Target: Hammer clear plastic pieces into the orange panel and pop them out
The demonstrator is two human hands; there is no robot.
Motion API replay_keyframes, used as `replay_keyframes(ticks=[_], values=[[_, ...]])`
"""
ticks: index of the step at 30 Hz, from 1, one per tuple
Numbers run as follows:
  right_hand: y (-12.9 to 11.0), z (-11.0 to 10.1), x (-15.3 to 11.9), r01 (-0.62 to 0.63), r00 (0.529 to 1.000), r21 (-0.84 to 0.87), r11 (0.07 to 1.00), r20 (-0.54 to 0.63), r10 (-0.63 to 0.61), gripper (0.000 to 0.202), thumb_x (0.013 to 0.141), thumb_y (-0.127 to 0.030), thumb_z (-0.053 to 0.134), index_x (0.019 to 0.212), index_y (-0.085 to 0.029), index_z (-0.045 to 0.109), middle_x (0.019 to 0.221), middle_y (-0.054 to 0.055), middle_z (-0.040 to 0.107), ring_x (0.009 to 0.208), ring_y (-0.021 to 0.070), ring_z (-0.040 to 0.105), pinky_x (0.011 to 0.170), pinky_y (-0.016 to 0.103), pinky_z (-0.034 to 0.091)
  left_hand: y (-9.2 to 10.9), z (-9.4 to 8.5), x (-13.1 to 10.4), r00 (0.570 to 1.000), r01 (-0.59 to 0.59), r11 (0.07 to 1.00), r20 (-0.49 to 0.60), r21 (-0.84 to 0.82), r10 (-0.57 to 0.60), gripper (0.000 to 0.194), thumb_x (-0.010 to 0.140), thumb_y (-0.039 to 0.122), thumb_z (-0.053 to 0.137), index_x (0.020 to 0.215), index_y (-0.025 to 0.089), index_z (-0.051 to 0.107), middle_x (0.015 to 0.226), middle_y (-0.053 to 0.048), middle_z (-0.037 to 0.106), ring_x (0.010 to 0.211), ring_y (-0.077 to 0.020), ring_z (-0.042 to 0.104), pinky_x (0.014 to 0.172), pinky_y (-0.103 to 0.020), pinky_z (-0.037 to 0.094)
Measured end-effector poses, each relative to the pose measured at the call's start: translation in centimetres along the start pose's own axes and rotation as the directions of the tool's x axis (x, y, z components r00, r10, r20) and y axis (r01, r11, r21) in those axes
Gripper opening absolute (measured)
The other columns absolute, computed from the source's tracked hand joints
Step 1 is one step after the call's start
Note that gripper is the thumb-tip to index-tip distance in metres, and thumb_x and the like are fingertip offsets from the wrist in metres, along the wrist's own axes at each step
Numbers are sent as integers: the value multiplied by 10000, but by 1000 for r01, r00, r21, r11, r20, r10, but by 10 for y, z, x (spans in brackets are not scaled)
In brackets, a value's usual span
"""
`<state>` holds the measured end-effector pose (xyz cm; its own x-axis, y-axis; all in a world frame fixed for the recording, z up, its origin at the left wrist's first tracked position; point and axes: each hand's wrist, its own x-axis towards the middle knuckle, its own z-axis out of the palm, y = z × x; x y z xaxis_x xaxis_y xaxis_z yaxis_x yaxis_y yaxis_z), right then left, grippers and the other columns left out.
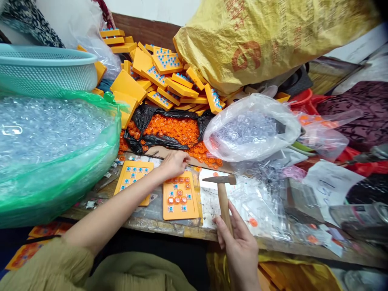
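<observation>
My right hand (238, 246) is closed around the wooden handle of a hammer (223, 202), its metal head raised over the right part of the bench. My left hand (175, 163) has its fingers bent together above the far edge of a yellow tray (182, 212); whatever they pinch, if anything, is hidden. Several small orange ring caps (177, 200) sit on that tray, among blue-and-white pieces. Left of it lies a second yellow tray (133, 165) with only blue-and-white pieces showing, partly covered by my left forearm. Beyond my left hand, loose orange caps (172, 127) fill a black bag (165, 141).
A green bag (100, 153) of clear plastic pieces bulges at left, below a blue basket (48, 60). A white bag (251, 151) of clear pieces stands right of the caps. Yellow trays (127, 85) are heaped behind, beside a yellow sack (273, 40). A jar (360, 216) lies far right.
</observation>
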<state>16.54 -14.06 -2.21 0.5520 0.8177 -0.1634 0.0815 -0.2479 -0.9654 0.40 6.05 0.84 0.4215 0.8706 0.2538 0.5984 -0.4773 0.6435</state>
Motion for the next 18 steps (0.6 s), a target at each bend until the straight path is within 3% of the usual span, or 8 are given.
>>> replay_keyframes(ticks=[2,3,5,8,10,12,15,18], values=[[-1,-2,-2,45,999,-53,998,-2,-45,625,747,-408,720,1314,-197,565,702,6,701,409,88,500,379,207,458,8,-9,-33,998,-25,999,50,-33,27,136,785,112,636,919,129,656,800,-27,683,759,-168,649,718,-285,535],[-2,-3,-3,98,995,-104,990,5,-98,569,755,-397,711,1275,-193,603,773,31,729,469,117,578,426,222,507,13,-14,-52,1000,-26,997,16,-76,27,200,793,115,625,992,131,634,875,-49,691,808,-175,651,751,-293,537],[-6,-6,-8,261,965,-209,942,66,-253,430,770,-346,699,1175,-203,678,980,66,745,703,187,705,614,262,591,21,-23,-91,999,-46,990,11,-135,48,258,836,144,588,1093,150,582,963,-70,685,879,-179,648,802,-304,538],[-13,-10,-19,546,831,-245,801,276,-482,398,806,-184,656,1196,-263,660,1121,36,712,956,199,699,838,260,561,27,-27,-133,997,-82,989,-23,-123,80,285,864,137,547,1147,171,536,962,-80,674,881,-179,652,783,-296,552],[-16,-12,-25,676,720,-213,705,392,-572,521,828,-86,601,1303,-297,565,1137,24,704,967,164,694,843,220,546,27,-24,-147,995,-98,990,-47,-97,94,332,864,113,536,1189,181,506,968,-81,677,872,-180,662,776,-294,562],[-17,-14,-30,748,638,-203,632,482,-601,591,847,-41,551,1378,-290,477,1110,37,705,943,136,697,824,184,536,24,-20,-152,991,-112,991,-83,-80,105,387,864,99,534,1234,190,472,978,-78,689,867,-179,675,782,-291,571],[-16,-14,-33,784,584,-220,581,578,-570,600,875,-34,502,1428,-243,405,985,50,713,909,117,701,808,160,527,19,-14,-154,982,-130,989,-145,-73,118,455,866,102,544,1294,201,428,1001,-77,702,883,-171,688,804,-277,572],[-20,-13,-36,797,568,-220,562,590,-574,591,877,-39,500,1430,-222,402,962,54,707,907,116,698,800,156,526,17,-9,-157,979,-88,987,-194,-132,62,492,850,127,590,1304,213,422,942,-46,714,838,-145,697,795,-239,569]])
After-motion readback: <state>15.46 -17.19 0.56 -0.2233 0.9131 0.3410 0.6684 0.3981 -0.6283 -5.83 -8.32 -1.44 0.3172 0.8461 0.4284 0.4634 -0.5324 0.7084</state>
